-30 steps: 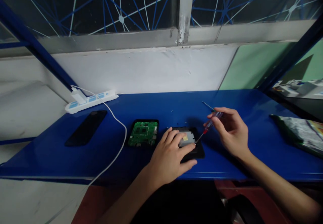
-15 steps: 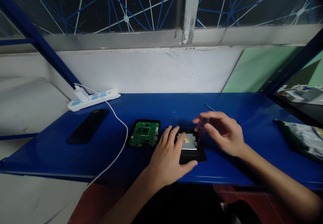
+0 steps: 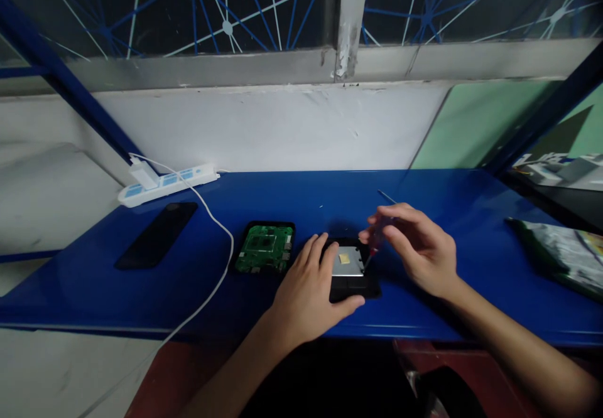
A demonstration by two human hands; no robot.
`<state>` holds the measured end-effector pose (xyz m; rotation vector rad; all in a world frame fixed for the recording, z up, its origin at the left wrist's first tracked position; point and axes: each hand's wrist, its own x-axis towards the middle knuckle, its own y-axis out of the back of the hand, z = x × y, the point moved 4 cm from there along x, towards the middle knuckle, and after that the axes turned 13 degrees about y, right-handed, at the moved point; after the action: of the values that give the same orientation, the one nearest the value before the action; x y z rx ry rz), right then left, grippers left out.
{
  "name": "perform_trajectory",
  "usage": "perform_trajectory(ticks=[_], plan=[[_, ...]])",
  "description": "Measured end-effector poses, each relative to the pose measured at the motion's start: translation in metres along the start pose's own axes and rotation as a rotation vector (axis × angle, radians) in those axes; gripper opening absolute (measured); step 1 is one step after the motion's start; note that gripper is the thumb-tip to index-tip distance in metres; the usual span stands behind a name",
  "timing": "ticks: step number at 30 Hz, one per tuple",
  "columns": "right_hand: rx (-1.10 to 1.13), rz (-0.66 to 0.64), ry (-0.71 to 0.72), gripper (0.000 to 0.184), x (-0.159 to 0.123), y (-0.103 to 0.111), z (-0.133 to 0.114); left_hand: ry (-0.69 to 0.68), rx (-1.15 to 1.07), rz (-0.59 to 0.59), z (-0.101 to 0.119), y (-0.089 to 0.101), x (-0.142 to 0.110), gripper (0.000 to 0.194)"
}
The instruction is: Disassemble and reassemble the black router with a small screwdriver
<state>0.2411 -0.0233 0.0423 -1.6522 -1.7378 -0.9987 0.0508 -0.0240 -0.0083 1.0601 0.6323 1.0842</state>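
My left hand (image 3: 308, 286) lies spread over the left side of a black plastic case half (image 3: 355, 289), fingers stretched out and thumb along its near edge. A silver metal plate (image 3: 346, 269) with a small yellowish pad (image 3: 344, 258) sits inside the case. In my right hand (image 3: 419, 248) is a small screwdriver (image 3: 376, 239) with a translucent purple-red handle, pinched between thumb and fingers. Its shaft slants down to the plate's right corner; any screw there is too small to make out. Left of the hands lies another black case half with a green circuit board (image 3: 264, 248).
A black phone (image 3: 156, 236) lies at the left, near a white power strip (image 3: 172, 184) with a plugged charger. Its white cable (image 3: 228, 255) runs over the table's front edge. A thin metal rod (image 3: 386, 196) lies behind my right hand. A silver-green bag (image 3: 556, 255) lies far right.
The whole view has shifted slightly. The screwdriver's handle has turned a little in my right fingers, showing more red near the shaft. My left hand stays on the case.
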Motion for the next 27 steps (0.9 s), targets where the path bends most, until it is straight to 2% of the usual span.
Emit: perform_trajectory(ticks=[5, 11, 20, 23, 27], plan=[[0.016, 0.003, -0.025, 0.040, -0.0043, -0.0023, 0.0017, -0.030, -0.026, -0.007, 0.0002, 0.0022, -0.0014, 0.087], [-0.082, 0.036, -0.015, 0.039, -0.0064, 0.0026, -0.0002, -0.072, -0.102, 0.016, 0.0028, 0.0078, -0.0027, 0.081], [-0.183, 0.002, 0.149, 0.047, -0.0018, 0.0010, -0.0012, -0.078, -0.102, 0.039, 0.0022, 0.0091, -0.0018, 0.088], [-0.141, -0.022, 0.090, 0.041, -0.0045, 0.0009, -0.0018, -0.069, -0.095, 0.047, 0.0013, 0.0077, -0.0019, 0.089], [-0.149, -0.010, 0.036, 0.042, -0.0073, 0.0001, -0.0020, -0.046, -0.096, 0.032, 0.0009, 0.0061, -0.0017, 0.090]])
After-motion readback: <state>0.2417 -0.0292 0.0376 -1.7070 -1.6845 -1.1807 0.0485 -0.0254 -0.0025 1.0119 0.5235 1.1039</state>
